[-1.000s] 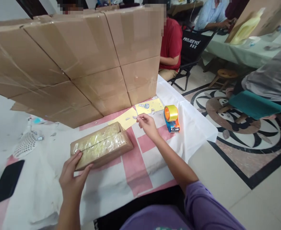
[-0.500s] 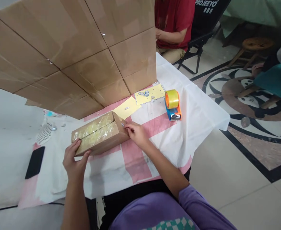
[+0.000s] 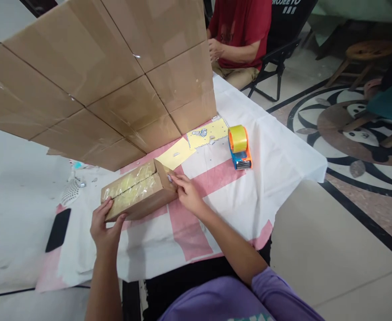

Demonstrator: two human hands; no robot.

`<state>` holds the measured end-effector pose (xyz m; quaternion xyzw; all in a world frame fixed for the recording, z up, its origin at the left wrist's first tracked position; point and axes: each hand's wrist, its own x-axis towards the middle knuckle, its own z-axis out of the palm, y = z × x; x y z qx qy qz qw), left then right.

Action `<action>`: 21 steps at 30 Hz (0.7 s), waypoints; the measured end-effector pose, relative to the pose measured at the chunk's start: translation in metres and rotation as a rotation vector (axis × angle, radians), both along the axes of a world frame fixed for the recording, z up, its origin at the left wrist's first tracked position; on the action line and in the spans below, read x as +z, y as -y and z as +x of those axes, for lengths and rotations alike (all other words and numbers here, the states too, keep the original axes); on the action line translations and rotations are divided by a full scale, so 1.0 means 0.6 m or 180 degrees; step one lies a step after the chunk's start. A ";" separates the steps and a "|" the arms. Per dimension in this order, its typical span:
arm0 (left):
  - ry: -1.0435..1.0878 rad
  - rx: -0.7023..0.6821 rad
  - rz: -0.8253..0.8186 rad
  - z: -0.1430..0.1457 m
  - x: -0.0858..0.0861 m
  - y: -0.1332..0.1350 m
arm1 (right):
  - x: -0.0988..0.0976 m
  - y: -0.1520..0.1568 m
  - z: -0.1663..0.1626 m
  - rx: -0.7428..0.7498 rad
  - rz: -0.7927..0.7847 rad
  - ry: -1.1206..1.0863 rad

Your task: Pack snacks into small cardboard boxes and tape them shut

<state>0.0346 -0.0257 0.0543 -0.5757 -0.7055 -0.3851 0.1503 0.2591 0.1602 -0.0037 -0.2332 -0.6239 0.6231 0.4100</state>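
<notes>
A long cardboard box (image 3: 142,203) with shiny clear tape over its top seam lies at a slant on the cloth. My left hand (image 3: 104,225) grips its left end, fingers over the top edge and thumb against the near side. At the box's right end, my right hand (image 3: 189,195) has its fingers stretched out against the end face, holding nothing that I can see. Under those fingertips a small pale sticker (image 3: 169,178) shows on the cardboard, partly covered.
Stacked cardboard boxes (image 3: 116,84) form a wall behind. Yellow sticker sheets (image 3: 176,153) lie by its foot. An orange-and-blue tape dispenser (image 3: 240,147) stands to the right, a black phone (image 3: 58,229) lies left. Across the table sits a person in red (image 3: 239,31).
My right hand's fingers have gone from a pinch near the box end to lying stretched against it. My left hand keeps its grip. The whole view has shifted slightly.
</notes>
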 end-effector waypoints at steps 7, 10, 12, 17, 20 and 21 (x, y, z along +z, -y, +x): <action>0.0170 0.0105 0.0031 -0.001 -0.008 0.002 | -0.008 0.002 -0.015 -0.0041 -0.0057 -0.0086; 0.0284 0.0165 0.0043 -0.004 -0.013 0.001 | -0.005 0.007 -0.008 -0.0049 -0.0010 -0.0090; 0.0344 0.0198 0.0079 -0.004 -0.016 -0.003 | -0.001 0.012 -0.001 -0.0079 0.0065 -0.0106; 0.0504 0.0326 0.0061 0.005 -0.014 -0.010 | 0.010 0.028 0.010 -0.0179 0.0173 -0.0135; 0.0575 0.0329 -0.0045 -0.002 -0.017 -0.005 | 0.010 0.034 0.014 -0.0223 0.0142 -0.0229; 0.0549 0.0304 -0.0075 -0.011 -0.020 -0.003 | 0.009 0.035 0.014 -0.0238 0.0083 -0.0253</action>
